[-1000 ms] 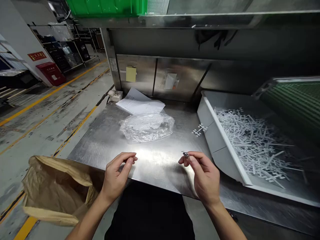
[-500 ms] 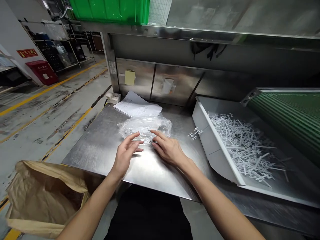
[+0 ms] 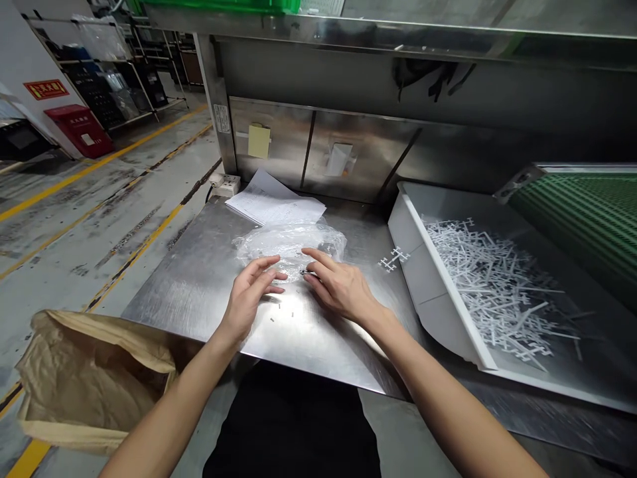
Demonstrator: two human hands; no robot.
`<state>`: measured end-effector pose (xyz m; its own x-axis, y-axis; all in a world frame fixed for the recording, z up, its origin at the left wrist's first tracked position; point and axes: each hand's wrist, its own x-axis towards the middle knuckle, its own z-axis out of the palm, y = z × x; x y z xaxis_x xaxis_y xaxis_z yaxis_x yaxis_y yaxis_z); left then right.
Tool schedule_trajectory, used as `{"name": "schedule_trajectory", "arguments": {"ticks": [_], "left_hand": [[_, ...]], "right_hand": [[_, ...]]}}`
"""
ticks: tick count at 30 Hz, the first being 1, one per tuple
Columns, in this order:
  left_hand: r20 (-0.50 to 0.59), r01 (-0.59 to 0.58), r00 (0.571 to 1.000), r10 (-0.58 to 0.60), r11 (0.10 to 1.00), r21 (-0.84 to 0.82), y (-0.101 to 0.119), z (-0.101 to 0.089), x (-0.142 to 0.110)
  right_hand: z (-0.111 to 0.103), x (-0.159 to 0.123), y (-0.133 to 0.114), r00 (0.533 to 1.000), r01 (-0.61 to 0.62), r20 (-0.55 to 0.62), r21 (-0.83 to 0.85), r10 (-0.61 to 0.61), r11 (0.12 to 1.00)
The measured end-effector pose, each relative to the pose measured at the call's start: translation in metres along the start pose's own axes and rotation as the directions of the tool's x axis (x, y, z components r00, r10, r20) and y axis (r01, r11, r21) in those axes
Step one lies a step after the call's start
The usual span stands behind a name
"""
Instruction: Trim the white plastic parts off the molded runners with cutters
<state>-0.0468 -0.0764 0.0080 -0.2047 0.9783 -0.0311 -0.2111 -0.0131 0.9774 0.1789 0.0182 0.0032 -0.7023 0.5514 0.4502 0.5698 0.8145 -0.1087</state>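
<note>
Left hand: the left hand (image 3: 249, 295) hovers over the steel table (image 3: 174, 285), palm turned inward, thumb and fingers loosely parted; I see nothing in its grip.
Right hand: facing it across a narrow gap, the right hand (image 3: 343, 287) has its forefinger stretched forward and its other fingers curled, a narrow pinch on something.
Pinched piece: a small dark piece (image 3: 303, 272) shows at the right fingertips; it's too little for me to make out what it is.
Clear bag: the crumpled plastic bag (image 3: 269, 242) lies on the table just beyond both hands; whether any finger touches it, I can't tell.
Tiny bits: a few small bits (image 3: 292, 314) are scattered on the bright metal, on the person's side of the bag and between the forearms.
Papers: white sheets (image 3: 276, 199) lie behind the bag, near a power socket (image 3: 226, 186).
Grey tray: on the right stands a tray (image 3: 432, 285) with a tangled heap of white plastic sprues (image 3: 478, 285), a green belt (image 3: 587, 206) slanting in at its far side.
Loose sprue: one branched white sprue (image 3: 394, 259) lies just outside the tray wall.
Brown sack: a sack (image 3: 89, 378) gapes open beside the table's left edge.
</note>
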Motion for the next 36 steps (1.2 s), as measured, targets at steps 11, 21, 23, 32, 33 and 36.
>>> {"name": "schedule_trajectory", "arguments": {"ticks": [11, 21, 23, 32, 33, 36], "left_hand": [[0.108, -0.338, 0.935, 0.337, 0.762, 0.552, -0.020, -0.018, -0.030], [0.275, -0.497, 0.855, 0.440, 0.543, 0.677, -0.028, -0.012, -0.037], [0.254, -0.449, 0.887, 0.385, 0.590, 0.672, -0.025, -0.011, -0.031], [0.252, -0.427, 0.904, 0.346, 0.692, 0.582, 0.012, 0.008, 0.015], [0.263, -0.469, 0.882, 0.391, 0.678, 0.566, 0.016, 0.009, 0.018], [0.290, -0.546, 0.836, 0.465, 0.656, 0.521, 0.024, 0.010, 0.025]], "right_hand": [[-0.009, -0.001, 0.007, 0.998, 0.002, -0.068, 0.143, 0.008, 0.990], [-0.013, -0.030, 0.006, 0.997, 0.039, -0.067, 0.227, -0.025, 0.973], [-0.014, -0.035, 0.005, 0.995, 0.030, -0.099, 0.265, -0.004, 0.964], [-0.014, -0.047, -0.002, 0.991, -0.035, -0.105, 0.418, 0.087, 0.908], [-0.013, -0.049, -0.003, 0.991, -0.048, -0.092, 0.444, 0.098, 0.895], [-0.008, -0.055, -0.008, 0.981, -0.124, -0.049, 0.573, 0.185, 0.810]]}}
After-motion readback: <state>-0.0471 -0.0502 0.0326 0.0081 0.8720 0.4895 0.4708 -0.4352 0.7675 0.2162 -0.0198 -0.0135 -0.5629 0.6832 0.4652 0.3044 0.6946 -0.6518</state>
